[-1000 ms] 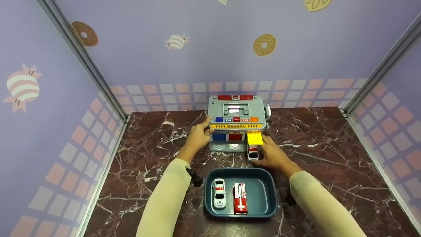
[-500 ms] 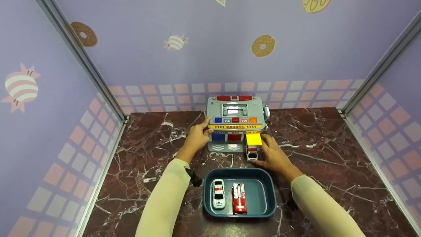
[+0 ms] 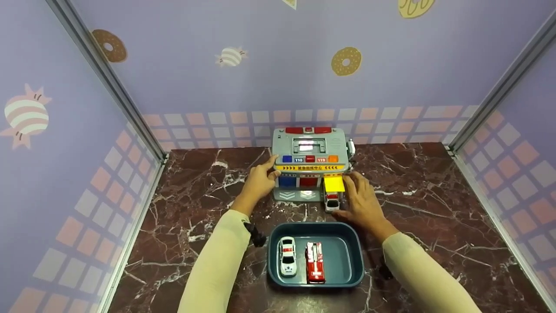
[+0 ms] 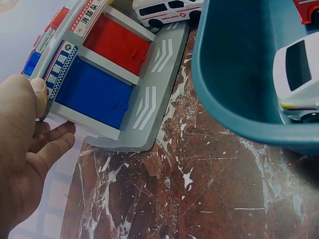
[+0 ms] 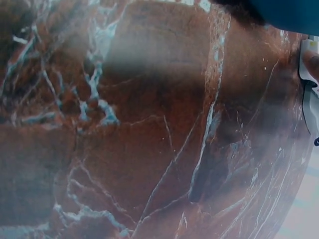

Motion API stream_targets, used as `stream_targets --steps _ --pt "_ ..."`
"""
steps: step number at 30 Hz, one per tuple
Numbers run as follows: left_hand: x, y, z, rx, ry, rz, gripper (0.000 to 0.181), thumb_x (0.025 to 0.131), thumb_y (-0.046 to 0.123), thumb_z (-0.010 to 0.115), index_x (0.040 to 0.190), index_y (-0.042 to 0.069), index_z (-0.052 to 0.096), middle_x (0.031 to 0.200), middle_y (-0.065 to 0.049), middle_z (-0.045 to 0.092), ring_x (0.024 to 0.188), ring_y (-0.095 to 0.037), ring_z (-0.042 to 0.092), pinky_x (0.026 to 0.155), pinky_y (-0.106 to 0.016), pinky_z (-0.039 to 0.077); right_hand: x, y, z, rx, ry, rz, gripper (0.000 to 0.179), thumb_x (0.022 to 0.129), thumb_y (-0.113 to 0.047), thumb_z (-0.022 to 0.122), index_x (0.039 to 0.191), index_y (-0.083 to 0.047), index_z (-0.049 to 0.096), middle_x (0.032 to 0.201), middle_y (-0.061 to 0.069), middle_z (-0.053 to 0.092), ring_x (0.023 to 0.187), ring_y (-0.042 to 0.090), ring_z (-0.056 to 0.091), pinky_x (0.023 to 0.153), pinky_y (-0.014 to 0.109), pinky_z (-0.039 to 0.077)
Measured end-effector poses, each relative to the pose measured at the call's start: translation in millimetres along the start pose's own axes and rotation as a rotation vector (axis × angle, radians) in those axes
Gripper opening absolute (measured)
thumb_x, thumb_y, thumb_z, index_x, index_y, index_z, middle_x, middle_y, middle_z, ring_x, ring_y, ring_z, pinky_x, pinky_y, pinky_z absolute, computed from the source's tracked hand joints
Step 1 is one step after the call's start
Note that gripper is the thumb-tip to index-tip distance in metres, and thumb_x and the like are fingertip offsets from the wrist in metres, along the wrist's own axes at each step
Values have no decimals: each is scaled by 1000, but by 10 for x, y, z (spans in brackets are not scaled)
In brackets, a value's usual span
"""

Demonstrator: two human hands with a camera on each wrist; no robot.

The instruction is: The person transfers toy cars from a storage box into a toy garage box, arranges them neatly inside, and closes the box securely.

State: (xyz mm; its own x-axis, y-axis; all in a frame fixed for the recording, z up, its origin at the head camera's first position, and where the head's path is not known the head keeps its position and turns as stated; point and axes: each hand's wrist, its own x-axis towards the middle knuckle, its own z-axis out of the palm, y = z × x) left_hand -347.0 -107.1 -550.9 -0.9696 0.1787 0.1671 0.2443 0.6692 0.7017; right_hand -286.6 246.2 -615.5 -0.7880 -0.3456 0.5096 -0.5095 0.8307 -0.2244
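Note:
A grey toy rescue station [image 3: 310, 148] stands against the back wall, with a blue door [image 4: 97, 94], a red door [image 4: 117, 45] and a raised yellow door [image 3: 334, 184]. My left hand [image 3: 259, 182] grips its left edge, thumb at the front. Under the yellow flap a white toy ambulance [image 3: 332, 203] sits partly inside the right bay, its front end sticking out. Beside it is my right hand [image 3: 361, 202], thumb at the ambulance's front corner and fingers spread along the station's right side. Only a fingertip [image 5: 313, 62] shows in the right wrist view.
A dark teal tray [image 3: 358, 261] lies in front of the station. In it are a white toy police car [image 3: 287, 256] and a red toy fire truck [image 3: 315, 263]. Patterned panels surround the marbled tabletop [image 3: 204, 182] on three sides.
My right hand's fingers have lifted and spread a little beside the yellow door. The left hand keeps its hold, and the ambulance has hardly moved.

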Motion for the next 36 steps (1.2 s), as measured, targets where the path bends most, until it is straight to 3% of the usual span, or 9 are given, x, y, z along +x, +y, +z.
stream_targets --steps 4,9,17,21,36 --pt "5 -11 19 -4 5 -1 59 109 26 71 166 19 54 160 -12 61 119 -32 69 116 -53 53 11 -15 -3 -71 29 -27 127 62 -49 108 159 -4 40 161 36 39 146 58 45 121 72 41" --pt "-10 -18 44 -4 5 -5 59 109 25 72 165 20 55 156 -14 65 110 -34 68 110 -52 55 62 -67 -28 -135 -23 -40 135 68 -54 105 169 -2 31 171 31 34 159 51 36 124 71 37" --pt "-44 -3 54 -4 -11 -1 60 110 33 69 166 19 53 154 -18 67 112 -34 69 110 -53 56 111 -104 -51 -186 -146 -20 139 73 -58 101 174 0 24 179 24 29 165 41 31 126 70 34" --pt "-39 1 44 -10 -13 -13 61 109 35 69 166 21 53 153 -19 67 118 -33 69 113 -54 54 121 -91 -66 -197 -151 -23 137 75 -58 100 174 -2 24 179 22 29 165 40 32 125 70 36" --pt "-8 -8 10 -27 -6 -25 60 110 29 70 166 23 53 148 -21 70 113 -32 67 116 -54 54 208 -81 -71 -161 -133 -15 124 80 -54 97 172 -3 31 175 21 37 162 42 35 117 68 41"
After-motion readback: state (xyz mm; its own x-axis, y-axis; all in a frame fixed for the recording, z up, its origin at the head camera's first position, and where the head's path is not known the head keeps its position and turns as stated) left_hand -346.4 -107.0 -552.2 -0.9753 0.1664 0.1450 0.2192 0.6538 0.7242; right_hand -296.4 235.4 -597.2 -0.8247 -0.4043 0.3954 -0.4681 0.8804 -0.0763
